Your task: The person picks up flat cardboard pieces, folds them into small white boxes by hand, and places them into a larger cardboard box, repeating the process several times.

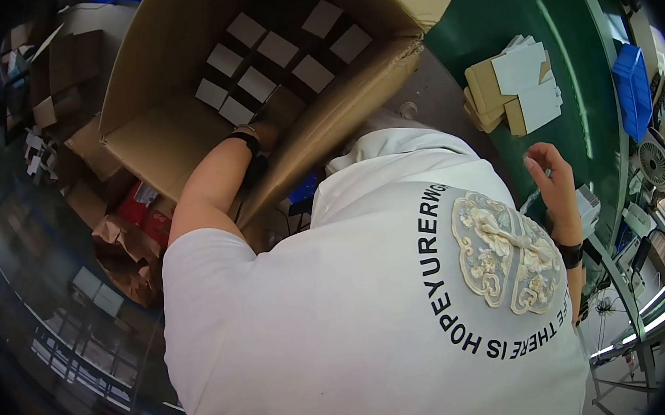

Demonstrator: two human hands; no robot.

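My left arm reaches down into a large open cardboard carton [161, 143]. My left hand [273, 118] is in shadow inside it, beside several small white boxes [277, 49] set in rows on the carton's floor. Its fingers are too dark to make out, and I cannot tell whether they touch or hold anything. A dark band circles the left wrist. My right hand [553, 172] hangs near the edge of the green table [443, 28], with its fingers loosely curled and apart and nothing in them. A black band sits on the right wrist.
On the green table lies a loose pile of white and brown flat cartons [522, 72]. A blue bin [632, 93] and a small fan [655, 162] stand at the far right. Crumpled brown paper [127, 253] and other cardboard [71, 64] are at the left.
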